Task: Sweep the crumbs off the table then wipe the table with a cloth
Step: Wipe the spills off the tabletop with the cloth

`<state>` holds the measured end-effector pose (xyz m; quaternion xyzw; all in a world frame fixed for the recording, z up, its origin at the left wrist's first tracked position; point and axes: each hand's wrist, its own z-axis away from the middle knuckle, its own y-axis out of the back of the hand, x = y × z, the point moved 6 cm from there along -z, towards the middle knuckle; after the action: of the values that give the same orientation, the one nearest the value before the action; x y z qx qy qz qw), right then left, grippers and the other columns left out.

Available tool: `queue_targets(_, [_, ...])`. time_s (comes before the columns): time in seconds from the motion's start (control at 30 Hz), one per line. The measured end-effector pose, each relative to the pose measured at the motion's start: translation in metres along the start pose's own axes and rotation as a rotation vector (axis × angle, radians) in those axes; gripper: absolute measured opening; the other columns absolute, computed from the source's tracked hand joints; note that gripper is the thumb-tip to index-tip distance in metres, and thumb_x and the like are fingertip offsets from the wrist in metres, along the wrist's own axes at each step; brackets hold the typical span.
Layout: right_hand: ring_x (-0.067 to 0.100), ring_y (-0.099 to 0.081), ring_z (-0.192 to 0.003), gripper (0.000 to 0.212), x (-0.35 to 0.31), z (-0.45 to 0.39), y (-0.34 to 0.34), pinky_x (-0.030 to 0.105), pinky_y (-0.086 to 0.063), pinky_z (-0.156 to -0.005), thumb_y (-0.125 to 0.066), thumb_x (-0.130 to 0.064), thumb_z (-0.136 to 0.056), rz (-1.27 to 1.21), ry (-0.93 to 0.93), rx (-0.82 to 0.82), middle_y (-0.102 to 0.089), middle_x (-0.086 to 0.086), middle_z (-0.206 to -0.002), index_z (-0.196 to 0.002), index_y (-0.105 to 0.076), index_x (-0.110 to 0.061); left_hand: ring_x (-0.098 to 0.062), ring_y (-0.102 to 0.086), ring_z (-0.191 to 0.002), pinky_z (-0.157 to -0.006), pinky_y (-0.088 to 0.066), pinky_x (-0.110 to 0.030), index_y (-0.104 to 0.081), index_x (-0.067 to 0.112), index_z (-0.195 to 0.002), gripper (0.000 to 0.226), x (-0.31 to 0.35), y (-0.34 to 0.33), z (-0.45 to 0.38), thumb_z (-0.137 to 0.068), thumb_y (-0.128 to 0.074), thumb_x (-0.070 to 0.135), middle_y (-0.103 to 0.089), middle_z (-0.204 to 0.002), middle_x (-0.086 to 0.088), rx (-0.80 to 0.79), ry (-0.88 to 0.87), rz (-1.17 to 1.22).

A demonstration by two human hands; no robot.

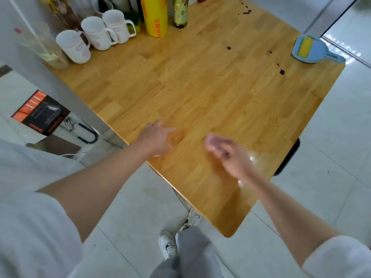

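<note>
Reaching over the near edge of the bench (200,93), the left hand (156,140) had loose, spread fingers holding nothing; the right hand (226,153) was curled and blurred, and I cannot tell whether it held anything. By my judgement the task had barely begun: dark crumbs (282,72) lay scattered toward the bench's far right side, and no cloth was in view. The blue dustpan (315,50) sat at the bench's far right corner with a yellow brush (304,47) lying in it. Three white mugs (96,34) stood along the bench's far left side; their contents could not be made out.
</note>
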<state>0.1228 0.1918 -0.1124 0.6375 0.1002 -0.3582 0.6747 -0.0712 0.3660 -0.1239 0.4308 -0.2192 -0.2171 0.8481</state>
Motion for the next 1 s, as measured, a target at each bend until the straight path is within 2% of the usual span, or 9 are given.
queue_targets(0.1, [0.028, -0.062, -0.119, 0.038, 0.051, 0.009, 0.041, 0.037, -0.056, -0.083, -0.041, -0.003, -0.097, -0.12, -0.571, 0.494, -0.062, -0.007, -0.133, -0.116, -0.068, -0.023, -0.036, -0.005, -0.153, -0.122, -0.022, -0.045, -0.018, 0.042, -0.157, 0.085, 0.001, -0.011, 0.007, -0.089, -0.069, 0.046, 0.002, -0.168, -0.01, -0.041, -0.016, -0.021])
queue_targets(0.17, [0.026, -0.055, -0.128, 0.036, 0.01, 0.008, 0.009, 0.027, -0.044, -0.098, -0.043, 0.0, -0.095, -0.104, -0.489, 0.572, -0.057, -0.003, -0.139, -0.111, -0.068, -0.02, -0.035, -0.001, -0.153, -0.122, -0.021, -0.045, -0.016, 0.043, -0.157, 0.087, 0.002, -0.011, 0.009, -0.089, -0.07, 0.045, 0.004, -0.168, -0.009, -0.049, -0.002, 0.0])
queue_targets(0.33, [0.028, -0.045, -0.138, 0.049, -0.104, 0.028, -0.111, 0.042, -0.051, -0.095, -0.053, -0.013, -0.094, 0.175, 0.18, -0.032, -0.041, 0.003, -0.157, -0.143, -0.053, -0.02, -0.035, 0.002, -0.154, -0.122, -0.02, -0.047, -0.012, 0.044, -0.158, 0.08, 0.0, -0.006, 0.011, -0.094, -0.06, 0.044, 0.006, -0.168, -0.007, -0.082, -0.007, -0.012])
queue_targets(0.47, [0.008, -0.056, -0.119, 0.038, -0.046, 0.054, -0.051, 0.034, -0.062, -0.078, -0.05, -0.023, -0.097, 0.154, 0.389, -0.211, -0.058, -0.016, -0.139, -0.13, -0.061, -0.039, -0.034, 0.002, -0.154, -0.122, -0.022, -0.048, -0.01, 0.045, -0.158, 0.088, 0.003, -0.005, 0.013, -0.091, -0.066, 0.036, 0.008, -0.168, -0.006, -0.092, 0.003, -0.042])
queue_targets(0.63, [0.03, -0.064, -0.107, 0.028, 0.054, 0.047, 0.024, 0.05, -0.056, -0.091, -0.039, -0.024, -0.104, -0.146, -0.753, 0.441, -0.061, -0.006, -0.126, -0.123, -0.058, -0.031, -0.033, 0.005, -0.154, -0.122, -0.021, -0.049, -0.01, 0.044, -0.158, 0.088, 0.004, -0.004, 0.016, -0.092, -0.067, 0.036, 0.01, -0.168, -0.004, -0.092, 0.009, -0.017])
queue_targets(0.73, [0.022, -0.056, -0.12, 0.033, -0.019, 0.029, -0.017, 0.03, -0.048, -0.09, -0.045, -0.005, -0.093, -0.023, -0.411, 0.439, -0.051, -0.007, -0.143, -0.109, -0.064, -0.026, -0.032, 0.005, -0.154, -0.121, -0.023, -0.046, -0.012, 0.045, -0.157, 0.088, 0.002, -0.004, 0.014, -0.091, -0.069, 0.037, 0.009, -0.168, -0.003, -0.088, 0.006, 0.004])
queue_targets(0.83, [0.016, -0.055, -0.109, 0.03, -0.088, 0.047, -0.091, 0.032, -0.054, -0.068, -0.051, -0.013, -0.088, 0.1, 0.212, -0.104, -0.057, -0.01, -0.125, -0.108, -0.06, -0.034, -0.033, 0.003, -0.154, -0.12, -0.022, -0.045, -0.013, 0.045, -0.157, 0.089, 0.0, -0.005, 0.011, -0.089, -0.071, 0.039, 0.008, -0.168, -0.004, -0.086, 0.001, -0.008])
queue_targets(0.9, [0.015, -0.058, -0.112, 0.029, -0.086, 0.066, -0.095, 0.031, -0.057, -0.062, -0.054, -0.025, -0.092, 0.15, 0.498, -0.297, -0.061, -0.009, -0.125, -0.116, -0.063, -0.036, -0.033, 0.003, -0.154, -0.12, -0.024, -0.045, -0.014, 0.045, -0.157, 0.09, 0.0, -0.006, 0.009, -0.089, -0.072, 0.04, 0.007, -0.168, -0.004, -0.091, 0.0, -0.004])
queue_targets(1.0, [0.007, -0.065, -0.096, 0.026, -0.03, 0.035, -0.037, 0.03, -0.058, -0.062, -0.051, -0.014, -0.092, 0.039, 0.324, -0.185, -0.067, -0.015, -0.115, -0.106, -0.063, -0.033, -0.032, 0.003, -0.154, -0.119, -0.025, -0.046, -0.015, 0.046, -0.156, 0.089, 0.0, -0.005, 0.009, -0.089, -0.072, 0.04, 0.006, -0.168, -0.003, -0.075, 0.007, 0.001])
